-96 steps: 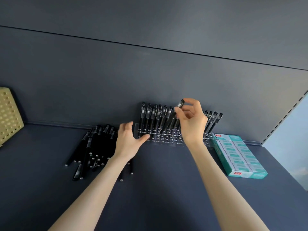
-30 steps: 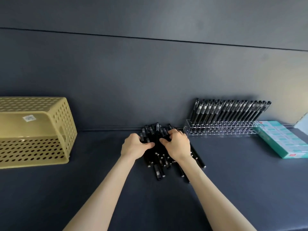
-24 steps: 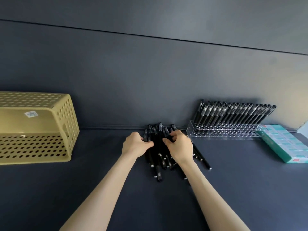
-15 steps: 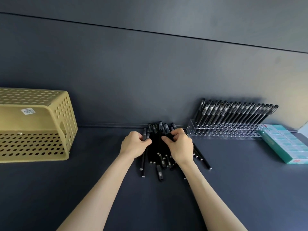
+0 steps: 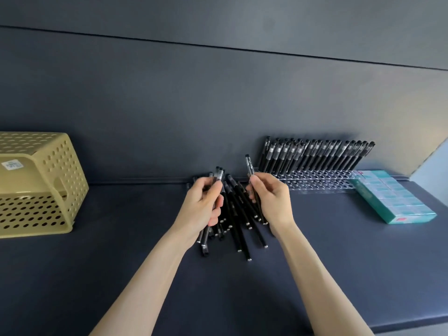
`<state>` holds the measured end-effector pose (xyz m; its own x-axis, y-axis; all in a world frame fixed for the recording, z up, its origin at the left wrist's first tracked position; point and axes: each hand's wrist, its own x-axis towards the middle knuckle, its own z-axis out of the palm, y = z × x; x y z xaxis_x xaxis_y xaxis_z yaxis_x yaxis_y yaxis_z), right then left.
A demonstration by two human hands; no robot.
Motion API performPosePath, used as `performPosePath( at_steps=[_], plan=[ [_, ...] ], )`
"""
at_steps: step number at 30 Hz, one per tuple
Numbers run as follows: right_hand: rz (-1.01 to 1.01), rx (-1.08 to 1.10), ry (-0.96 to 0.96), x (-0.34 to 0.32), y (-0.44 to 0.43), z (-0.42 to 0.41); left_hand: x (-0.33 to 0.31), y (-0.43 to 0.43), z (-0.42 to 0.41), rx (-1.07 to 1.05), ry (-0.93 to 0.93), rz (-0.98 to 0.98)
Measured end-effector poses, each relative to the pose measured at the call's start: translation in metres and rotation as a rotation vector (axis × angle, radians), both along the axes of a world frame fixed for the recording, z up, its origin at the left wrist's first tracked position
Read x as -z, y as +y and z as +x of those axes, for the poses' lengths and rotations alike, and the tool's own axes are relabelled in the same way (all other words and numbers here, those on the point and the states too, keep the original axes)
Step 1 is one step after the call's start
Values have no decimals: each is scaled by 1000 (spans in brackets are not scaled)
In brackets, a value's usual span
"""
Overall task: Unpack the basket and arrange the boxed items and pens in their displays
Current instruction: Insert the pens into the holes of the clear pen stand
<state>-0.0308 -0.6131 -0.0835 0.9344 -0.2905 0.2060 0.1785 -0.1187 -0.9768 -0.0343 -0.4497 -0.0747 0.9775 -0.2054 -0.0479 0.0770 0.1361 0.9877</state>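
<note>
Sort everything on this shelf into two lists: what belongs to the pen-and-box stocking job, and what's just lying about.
Job: left hand gripping a pen bundle; right hand pinching a single pen; loose pen pile; pen rack; green boxes; yellow basket on its side.
Lying about: only fixtures, the shelf and back panel.

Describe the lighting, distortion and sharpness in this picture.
Head view: the wide-angle lens leaves the wall seam slanted and slightly curved; light is soft, brightest on the wall at right, no hard glare; the black pens blend into the dark shelf; the basket sticker is too soft to read.
</note>
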Motion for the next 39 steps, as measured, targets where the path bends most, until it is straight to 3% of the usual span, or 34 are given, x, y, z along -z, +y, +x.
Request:
performPosePath(
  at_steps=[4, 12, 20, 31, 39],
  plan=[
    [116, -65, -30, -10, -45, -15, -3, -50, -13, 67, -20, -14],
    [50, -156, -73, -23, -152, -39, 7, -162, -39, 27, 6, 47],
    [95, -175, -71, -35, -199, -31, 15, -207, -43, -22, 12, 175],
    [-140, 14, -337, -48, -199, 17, 21, -206, -15, -254, -121, 151],
    [-344, 52, -417, -38, -176, 46, 35, -201, -6, -359, -120, 5]
  ],
)
